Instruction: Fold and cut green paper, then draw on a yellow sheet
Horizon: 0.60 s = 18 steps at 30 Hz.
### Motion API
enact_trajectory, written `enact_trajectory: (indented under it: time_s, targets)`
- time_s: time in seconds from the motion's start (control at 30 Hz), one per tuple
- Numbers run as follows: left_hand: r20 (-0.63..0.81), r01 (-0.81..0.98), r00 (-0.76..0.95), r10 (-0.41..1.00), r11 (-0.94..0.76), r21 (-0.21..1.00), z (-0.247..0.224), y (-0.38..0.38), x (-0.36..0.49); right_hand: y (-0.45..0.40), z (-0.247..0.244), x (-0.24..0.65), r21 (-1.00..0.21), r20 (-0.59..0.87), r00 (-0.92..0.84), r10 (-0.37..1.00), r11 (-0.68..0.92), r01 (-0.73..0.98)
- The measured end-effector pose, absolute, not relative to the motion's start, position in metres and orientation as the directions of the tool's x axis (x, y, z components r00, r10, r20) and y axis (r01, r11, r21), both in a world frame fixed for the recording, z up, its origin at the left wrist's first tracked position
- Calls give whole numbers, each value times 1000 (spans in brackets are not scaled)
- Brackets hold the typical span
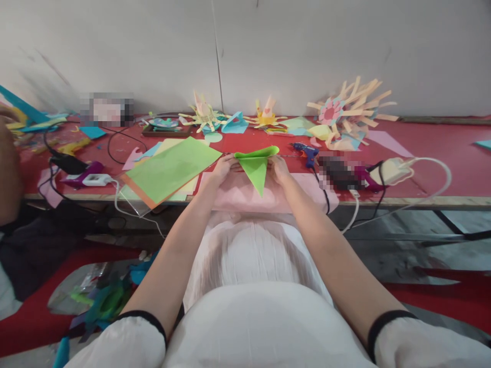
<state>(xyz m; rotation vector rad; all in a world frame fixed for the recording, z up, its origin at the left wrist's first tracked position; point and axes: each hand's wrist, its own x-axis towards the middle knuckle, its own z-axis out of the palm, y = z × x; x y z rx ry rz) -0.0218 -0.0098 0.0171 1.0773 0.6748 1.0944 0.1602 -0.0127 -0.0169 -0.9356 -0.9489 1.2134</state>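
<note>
Green paper (256, 167), folded to a triangle, wide edge curled, tip pointing back toward the body. Gripped at left corner by left hand (227, 167), at right corner by right hand (278, 168); both closed on it, exact finger placement too small to read. Held above pink sheet (310, 190) at near edge of red surface (448, 153); contact with sheet can't be told. To the left: green sheet (174, 168), askew on top of orange sheet (150, 201). Just right of right hand, not touching: blue glue gun (307, 154), black cable trailing off near edge. Further right: white adapter (390, 171). Toward the wall (287, 46): left figure (204, 112) and right figure (267, 113), both paper, blue paper (236, 123) between; then pink flower (331, 111) beside long cream strips (362, 102). Far left: part of another person (8, 176).
</note>
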Motion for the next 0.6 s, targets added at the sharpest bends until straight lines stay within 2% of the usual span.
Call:
enact_trajectory:
  time_s: [0.07,0.23,0.4,0.5,0.6]
  targets:
    - [64,-365,365,929,80,927,18,-10,-23,-11,-20,161,-923,86,135,987,130,-363]
    - [8,-268,387,922,104,958,16,-6,-28,-5,-24,163,-924,105,178,978,162,-346]
    - [79,-119,336,939,-41,992,6,4,-31,-18,-13,162,-930,237,124,964,262,-259]
    - [115,14,367,923,-128,992,4,4,-32,-26,-9,163,-954,218,68,974,227,-198]
    - [101,26,424,900,-123,992,5,2,-32,-28,-8,163,-970,167,51,985,173,-169]
